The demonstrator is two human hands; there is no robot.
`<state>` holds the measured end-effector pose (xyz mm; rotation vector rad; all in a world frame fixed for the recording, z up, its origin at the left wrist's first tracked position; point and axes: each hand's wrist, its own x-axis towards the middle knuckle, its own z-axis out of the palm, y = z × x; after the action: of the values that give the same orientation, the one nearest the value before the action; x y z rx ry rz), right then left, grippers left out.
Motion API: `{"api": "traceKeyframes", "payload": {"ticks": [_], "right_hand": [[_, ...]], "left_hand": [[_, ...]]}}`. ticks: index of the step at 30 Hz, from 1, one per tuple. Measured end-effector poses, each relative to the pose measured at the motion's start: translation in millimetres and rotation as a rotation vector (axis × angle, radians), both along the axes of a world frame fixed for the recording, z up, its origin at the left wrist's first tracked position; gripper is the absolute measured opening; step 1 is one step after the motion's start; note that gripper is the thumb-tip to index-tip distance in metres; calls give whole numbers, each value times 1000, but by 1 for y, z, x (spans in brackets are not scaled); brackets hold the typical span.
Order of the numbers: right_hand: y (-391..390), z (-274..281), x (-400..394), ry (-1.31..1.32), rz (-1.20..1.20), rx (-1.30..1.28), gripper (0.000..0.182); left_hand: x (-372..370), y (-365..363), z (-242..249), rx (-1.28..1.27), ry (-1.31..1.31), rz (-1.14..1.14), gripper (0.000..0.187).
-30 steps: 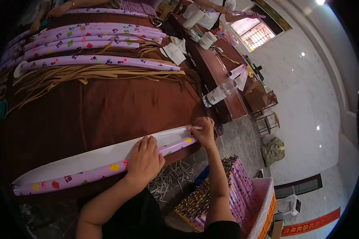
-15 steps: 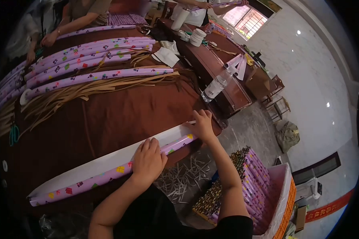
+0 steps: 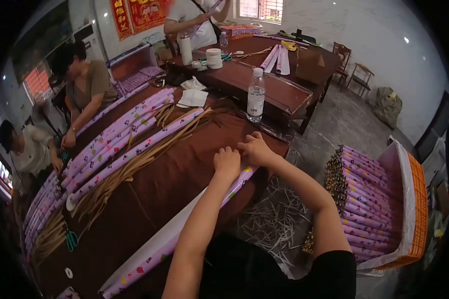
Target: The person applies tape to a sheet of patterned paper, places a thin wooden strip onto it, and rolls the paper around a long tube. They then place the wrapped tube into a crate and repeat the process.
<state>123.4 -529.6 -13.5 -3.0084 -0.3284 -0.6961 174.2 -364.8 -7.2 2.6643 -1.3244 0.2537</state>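
A partly rolled sheet of purple wrapping paper with colourful gift prints and a white inner side lies slantwise along the near edge of the brown-covered table. My left hand is at its far end, fingers bent over the paper. Right beside it, my right hand grips the paper's end corner, fingers curled. The two hands almost touch, and my left forearm covers the middle of the roll. Exactly how the fingertips pinch the paper is hidden.
Finished purple rolls and brown strips lie at the left, with green scissors. A water bottle stands ahead. At the right is an orange crate of rolls; paper shreds litter the floor. Co-workers work across the table.
My left hand has slid from the middle of the roll up to its far end, beside my right hand. The view has turned left, showing more of the room and co-workers.
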Motion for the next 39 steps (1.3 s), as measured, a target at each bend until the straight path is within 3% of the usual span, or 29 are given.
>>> {"api": "traceKeyframes", "payload": {"ticks": [1,5,7,11,13,23,28,39], "right_hand": [[-2,1,1,-1,17,-4,31],[-14,10,-9,48,57,88,29],[-22,12,-13,166,116,163,26],[-28,3,-19,88,21,197,24],[-32,-3,-21,40,13,161,26],[-36,1,-23,165,27,242,26],[-32,1,-17,-21,34,144,14],[-31,10,-14,-55,170,116,9]], "left_hand": [[5,3,1,-137,134,-45,26],[20,13,-6,-226,300,-101,27],[25,12,-15,-403,454,-134,25],[24,3,-18,-482,485,-140,23],[18,3,-9,-502,646,-81,23],[20,-2,-14,-530,603,-118,17],[17,-2,-12,-532,618,-101,19],[21,-7,-21,-494,594,-104,21]]}}
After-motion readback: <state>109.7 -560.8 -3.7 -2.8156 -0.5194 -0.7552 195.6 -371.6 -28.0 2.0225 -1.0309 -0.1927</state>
